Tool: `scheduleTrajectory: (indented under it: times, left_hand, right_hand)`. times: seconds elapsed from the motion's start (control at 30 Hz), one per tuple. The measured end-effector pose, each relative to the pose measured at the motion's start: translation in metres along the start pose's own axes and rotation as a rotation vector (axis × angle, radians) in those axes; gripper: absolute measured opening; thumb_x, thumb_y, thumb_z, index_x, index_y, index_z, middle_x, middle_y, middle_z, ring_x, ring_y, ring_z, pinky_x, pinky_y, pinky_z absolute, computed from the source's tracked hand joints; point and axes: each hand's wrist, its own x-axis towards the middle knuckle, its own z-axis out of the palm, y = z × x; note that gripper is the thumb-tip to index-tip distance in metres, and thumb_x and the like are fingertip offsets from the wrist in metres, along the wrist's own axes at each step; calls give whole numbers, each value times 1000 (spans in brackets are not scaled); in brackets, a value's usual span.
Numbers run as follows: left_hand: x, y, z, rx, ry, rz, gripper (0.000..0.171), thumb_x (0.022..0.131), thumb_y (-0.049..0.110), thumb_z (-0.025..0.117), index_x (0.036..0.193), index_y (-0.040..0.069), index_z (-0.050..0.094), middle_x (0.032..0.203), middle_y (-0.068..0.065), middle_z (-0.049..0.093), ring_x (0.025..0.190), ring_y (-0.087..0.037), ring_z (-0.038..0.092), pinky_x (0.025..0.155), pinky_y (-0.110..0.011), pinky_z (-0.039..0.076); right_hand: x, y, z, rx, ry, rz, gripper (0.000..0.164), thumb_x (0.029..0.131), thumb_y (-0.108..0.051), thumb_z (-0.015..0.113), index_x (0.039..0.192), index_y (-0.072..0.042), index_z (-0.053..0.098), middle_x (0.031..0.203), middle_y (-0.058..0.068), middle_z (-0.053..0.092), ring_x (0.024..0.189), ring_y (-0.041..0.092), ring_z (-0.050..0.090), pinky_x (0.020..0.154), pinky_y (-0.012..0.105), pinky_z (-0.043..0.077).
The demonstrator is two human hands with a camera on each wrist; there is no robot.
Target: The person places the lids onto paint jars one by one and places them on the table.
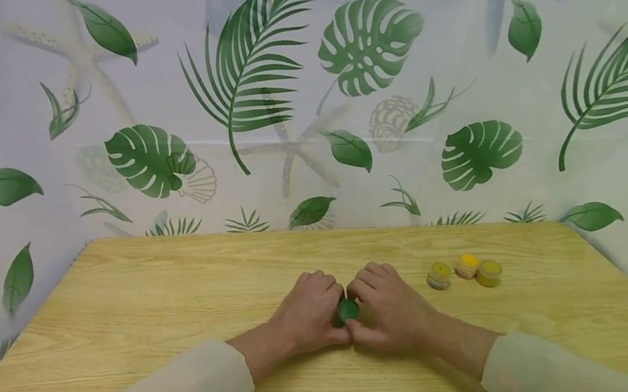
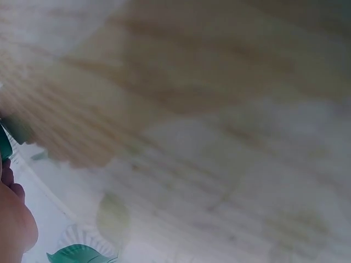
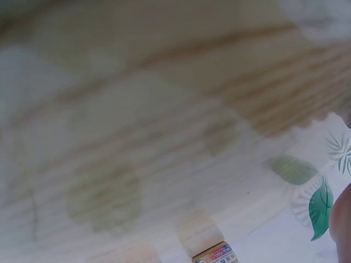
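Both hands meet over the middle of the table around a small green jar [image 1: 349,310]; its round green top faces up. My left hand [image 1: 311,311] grips it from the left with fingers curled. From the other side my right hand [image 1: 391,309] holds it, the thumb against its near edge. The hands hide most of the jar's sides. At the left border of the left wrist view, a sliver of the green jar [image 2: 5,145] shows above part of the left hand [image 2: 17,224]. Only an edge of the right hand [image 3: 342,224] enters the right wrist view.
Right of the hands stand three small jars on the wood-grain table [image 1: 182,288]: an olive-yellow jar [image 1: 439,276], a bright yellow jar [image 1: 467,265] and another olive-yellow jar [image 1: 489,273]. A leaf-patterned cloth [image 1: 297,158] hangs behind the table.
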Motion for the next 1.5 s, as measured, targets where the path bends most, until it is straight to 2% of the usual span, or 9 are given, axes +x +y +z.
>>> scheduleTrajectory:
  times: [0.3, 0.6, 0.77, 0.83, 0.93, 1.0, 1.07, 1.3, 1.5]
  left_hand:
    - [0, 1, 1, -11, -17, 0, 35, 78, 49, 75, 82, 17, 60, 76, 7, 49, 73, -10, 40, 69, -23, 32]
    - [1, 0, 0, -12, -3, 24, 38, 76, 50, 77, 84, 17, 61, 78, 7, 51, 74, -10, 42, 72, -25, 36]
    - [4, 0, -1, 18, 11, 68, 40, 77, 52, 75, 85, 16, 62, 80, 6, 53, 74, -11, 44, 73, -27, 40]
    - [5, -1, -2, 26, -7, 63, 41, 78, 53, 74, 88, 15, 63, 82, 5, 54, 76, -11, 45, 75, -28, 41]
    - [6, -2, -4, 9, -40, 26, 42, 80, 53, 73, 92, 13, 64, 85, 5, 56, 79, -12, 46, 76, -28, 40]
    - [6, -3, -5, -5, -48, 7, 40, 81, 51, 72, 93, 13, 64, 85, 5, 55, 79, -12, 46, 76, -29, 40]
    - [6, -4, -6, -20, -38, 1, 37, 82, 48, 71, 92, 13, 63, 85, 4, 54, 79, -12, 46, 76, -29, 39]
    - [6, -4, -4, -16, -2, 11, 32, 79, 45, 70, 87, 15, 61, 81, 5, 52, 76, -12, 45, 73, -28, 38]
    - [7, -4, -3, -13, -32, 5, 33, 80, 47, 70, 87, 16, 61, 80, 6, 51, 76, -11, 43, 73, -27, 36]
  right_hand:
    - [-1, 0, 1, -13, -3, 9, 22, 82, -37, 66, 85, -17, 56, 82, -6, 51, 81, 12, 44, 77, 32, 37]
    - [1, 1, 0, -45, -8, 24, 31, 84, -43, 66, 74, -18, 49, 71, -9, 40, 71, 11, 35, 72, 30, 33]
    - [4, 2, -4, -38, -7, 72, 56, 93, -65, 52, 60, -22, 38, 58, -13, 30, 60, 7, 30, 69, 29, 33]
    - [4, 2, -6, -26, 2, 87, 57, 93, -69, 46, 62, -21, 44, 59, -12, 37, 61, 7, 34, 70, 29, 36]
    - [5, 2, -9, 26, 0, 83, 43, 94, -58, 55, 79, -18, 59, 73, -8, 52, 71, 10, 44, 74, 32, 40]
    - [6, 3, -10, 63, -10, 65, 30, 89, -45, 62, 94, -15, 63, 85, -5, 57, 81, 11, 47, 78, 34, 41]
    - [6, 3, -10, 81, -21, 46, 27, 83, -35, 66, 100, -15, 64, 90, -5, 57, 86, 12, 48, 79, 34, 40]
    - [6, 4, -8, 63, -14, 16, 28, 77, -32, 66, 99, -15, 63, 89, -5, 54, 86, 11, 46, 77, 32, 39]
    - [6, 4, -6, 44, 17, -7, 26, 76, -30, 66, 95, -13, 62, 86, -5, 53, 83, 12, 47, 75, 32, 38]
